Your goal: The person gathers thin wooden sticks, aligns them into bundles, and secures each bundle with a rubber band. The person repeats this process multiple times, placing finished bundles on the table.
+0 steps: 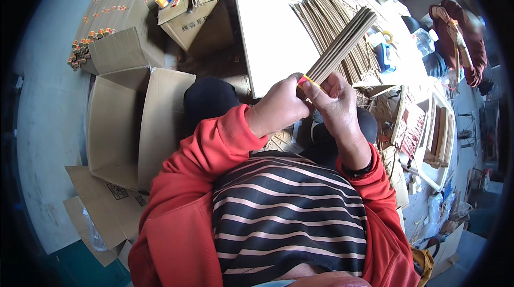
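Between my hands is a bundle of brown incense sticks [342,46], tilted up and to the right. A red and yellow paper band [309,81] wraps its lower end. My left hand [281,106] is closed round that end, its fingertips mostly hidden behind the bundle. With thumb and fingers, my right hand [338,106] pinches the band from the other side. Just beyond the bundle, many loose incense sticks [326,25] lie spread on the white table [267,35].
An open cardboard box [115,121] stands at my left. Behind it, banded bundles [104,22] are stacked by another carton [195,25]. On the table are a blue tape dispenser [384,57] and a clear jug [424,41]. A white tray [436,148] holds sticks; a co-worker [460,41] is at far right.
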A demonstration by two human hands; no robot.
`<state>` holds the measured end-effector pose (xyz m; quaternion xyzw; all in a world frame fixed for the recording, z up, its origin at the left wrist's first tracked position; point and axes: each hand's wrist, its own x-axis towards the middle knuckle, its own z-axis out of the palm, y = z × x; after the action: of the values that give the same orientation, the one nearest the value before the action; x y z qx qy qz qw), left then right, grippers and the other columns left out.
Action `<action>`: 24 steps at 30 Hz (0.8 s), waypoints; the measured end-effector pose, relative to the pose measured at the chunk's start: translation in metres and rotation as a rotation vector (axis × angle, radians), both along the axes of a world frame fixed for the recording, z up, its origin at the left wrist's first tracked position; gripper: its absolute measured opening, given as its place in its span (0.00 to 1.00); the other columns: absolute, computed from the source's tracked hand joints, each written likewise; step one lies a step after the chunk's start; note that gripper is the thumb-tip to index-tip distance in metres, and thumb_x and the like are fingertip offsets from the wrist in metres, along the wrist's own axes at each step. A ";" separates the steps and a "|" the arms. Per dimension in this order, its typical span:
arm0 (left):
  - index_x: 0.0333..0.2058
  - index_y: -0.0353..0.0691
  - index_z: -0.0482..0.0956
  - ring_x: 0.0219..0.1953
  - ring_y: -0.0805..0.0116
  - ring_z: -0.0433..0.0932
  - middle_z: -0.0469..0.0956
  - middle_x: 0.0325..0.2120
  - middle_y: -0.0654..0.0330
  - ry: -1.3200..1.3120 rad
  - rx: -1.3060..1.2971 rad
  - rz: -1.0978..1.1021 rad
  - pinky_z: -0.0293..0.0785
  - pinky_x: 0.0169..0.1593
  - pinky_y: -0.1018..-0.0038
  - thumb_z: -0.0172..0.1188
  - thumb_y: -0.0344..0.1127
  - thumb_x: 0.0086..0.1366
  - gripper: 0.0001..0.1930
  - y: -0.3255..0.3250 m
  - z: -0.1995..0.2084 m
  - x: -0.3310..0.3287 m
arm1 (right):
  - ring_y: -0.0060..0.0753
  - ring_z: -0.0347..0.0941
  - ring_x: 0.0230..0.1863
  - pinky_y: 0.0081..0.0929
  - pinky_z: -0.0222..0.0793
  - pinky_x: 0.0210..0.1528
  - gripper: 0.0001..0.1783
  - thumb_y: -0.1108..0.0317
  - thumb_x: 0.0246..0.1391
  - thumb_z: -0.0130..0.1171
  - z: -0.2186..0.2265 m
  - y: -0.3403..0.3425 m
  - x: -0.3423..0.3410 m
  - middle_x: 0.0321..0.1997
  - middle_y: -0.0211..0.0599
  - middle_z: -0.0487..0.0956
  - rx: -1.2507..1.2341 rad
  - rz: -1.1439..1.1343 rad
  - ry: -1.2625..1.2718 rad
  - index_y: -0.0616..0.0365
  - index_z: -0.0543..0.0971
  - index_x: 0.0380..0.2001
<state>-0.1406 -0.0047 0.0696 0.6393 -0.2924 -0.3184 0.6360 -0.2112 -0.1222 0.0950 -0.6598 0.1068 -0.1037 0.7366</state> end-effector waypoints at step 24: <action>0.31 0.37 0.67 0.11 0.84 0.59 0.62 0.13 0.68 0.239 -0.140 -0.074 0.56 0.15 0.89 0.28 0.51 0.69 0.25 0.007 0.019 -0.003 | 0.19 0.70 0.22 0.15 0.66 0.24 0.13 0.69 0.52 0.57 0.015 -0.004 -0.004 0.26 0.36 0.74 0.079 0.089 -0.060 0.68 0.67 0.32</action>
<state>-0.1435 0.0021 0.0887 0.5395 -0.2595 -0.3944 0.6972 -0.2152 -0.1259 0.1102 -0.6311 0.0592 -0.0860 0.7686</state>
